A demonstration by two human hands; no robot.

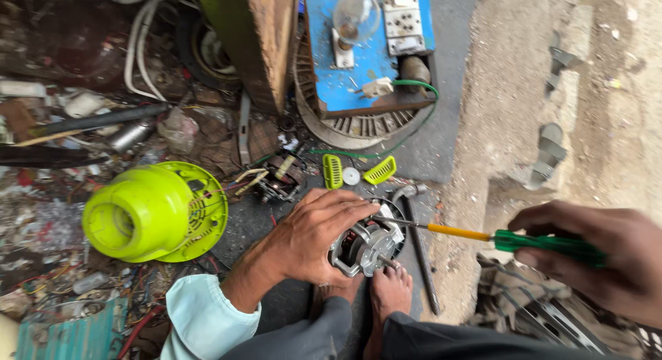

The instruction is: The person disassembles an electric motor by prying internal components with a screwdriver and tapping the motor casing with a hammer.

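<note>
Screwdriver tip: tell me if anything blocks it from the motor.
Nothing visible does. The right hand holds the screwdriver, and its shaft runs clear to the motor. The left hand grips the motor from the other side, fingers just above the shaft.

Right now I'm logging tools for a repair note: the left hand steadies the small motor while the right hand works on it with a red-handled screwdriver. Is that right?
Not quite. The head view shows the screwdriver has a green handle with a yellow shank, not a red one. The rest holds: the left hand steadies the small motor and the right hand holds the tool against it.
</note>
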